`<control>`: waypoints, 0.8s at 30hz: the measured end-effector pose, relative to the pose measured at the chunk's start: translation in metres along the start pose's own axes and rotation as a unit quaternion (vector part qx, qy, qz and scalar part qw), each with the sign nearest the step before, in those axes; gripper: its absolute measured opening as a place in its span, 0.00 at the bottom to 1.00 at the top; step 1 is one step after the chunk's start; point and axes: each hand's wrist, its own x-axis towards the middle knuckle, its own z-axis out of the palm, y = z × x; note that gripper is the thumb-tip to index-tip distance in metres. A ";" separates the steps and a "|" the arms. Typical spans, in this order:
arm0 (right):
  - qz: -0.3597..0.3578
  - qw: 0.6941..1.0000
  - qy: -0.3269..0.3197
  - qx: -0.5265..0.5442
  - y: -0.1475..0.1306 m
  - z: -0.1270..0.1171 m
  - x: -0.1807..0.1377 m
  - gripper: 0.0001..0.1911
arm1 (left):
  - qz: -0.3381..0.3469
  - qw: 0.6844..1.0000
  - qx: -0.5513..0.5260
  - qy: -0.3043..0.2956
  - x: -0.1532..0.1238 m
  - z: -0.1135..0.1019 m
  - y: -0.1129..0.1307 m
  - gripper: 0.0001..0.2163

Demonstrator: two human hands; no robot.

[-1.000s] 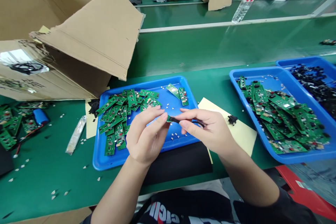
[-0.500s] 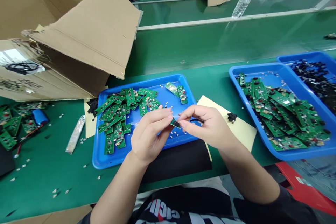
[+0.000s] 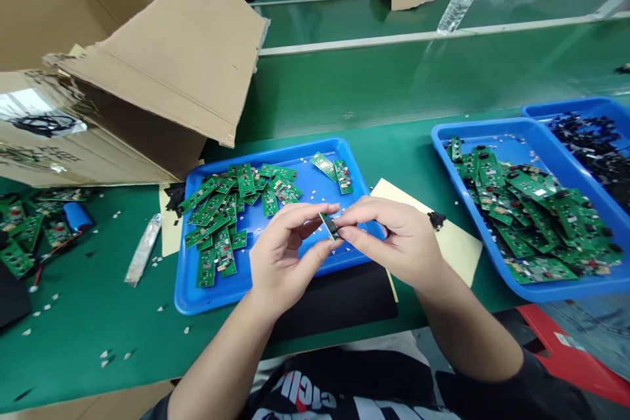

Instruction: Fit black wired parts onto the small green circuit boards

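Observation:
Over the near right part of a blue tray (image 3: pixel 183 275), my left hand (image 3: pixel 288 252) grips a small green circuit board (image 3: pixel 325 218) by its edges, thumb below and fingers above. The board stands tilted, its face towards the right. A small black component (image 3: pixel 333 228) sits against that face, pinched by the thumb and forefinger of my right hand (image 3: pixel 394 239). Whether it is fixed to the board I cannot tell. Something dark shows between the curled fingers of my right hand, too hidden to name. Loose green circuit boards (image 3: pixel 216 216) are heaped in the tray's left half.
At right, one blue tray (image 3: pixel 438 151) holds many boards and another (image 3: pixel 534 108) holds black parts. A yellow sheet (image 3: pixel 455 252) bears a black piece (image 3: pixel 436 220). A large cardboard box (image 3: pixel 187 59) stands at back left. A plastic bottle (image 3: pixel 462 0) leans behind.
My left hand has turned and opened towards the right, tipping the board more upright so its face and the black component show. My right fingers stay at the board.

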 end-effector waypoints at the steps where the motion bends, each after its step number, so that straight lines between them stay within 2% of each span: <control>1: 0.000 1.000 0.015 -0.016 -0.001 0.001 0.000 0.05 | 0.002 1.000 0.009 -0.003 0.000 0.000 0.000 0.18; 7: -0.071 0.984 0.069 -0.147 0.005 0.007 0.001 0.06 | 0.033 0.990 0.118 -0.064 0.002 0.002 0.006 0.18; 11: -0.127 0.970 0.070 -0.197 0.012 0.011 0.000 0.06 | -0.018 0.993 0.108 -0.041 0.002 0.004 0.006 0.15; 16: -0.125 0.970 0.059 -0.202 0.010 0.012 0.000 0.09 | -0.070 0.994 0.079 -0.040 0.003 0.003 0.004 0.13; 20: -0.124 0.966 0.069 -0.216 0.009 0.008 -0.001 0.08 | -0.118 0.986 0.081 -0.084 0.007 -0.002 0.008 0.12; 22: -0.134 0.959 0.060 -0.241 0.011 0.003 -0.001 0.07 | -0.146 0.978 0.083 -0.126 0.010 -0.007 0.011 0.12; 24: -0.152 0.952 0.024 -0.264 0.013 -0.003 -0.001 0.08 | -0.169 0.964 0.082 -0.188 0.014 -0.013 0.013 0.13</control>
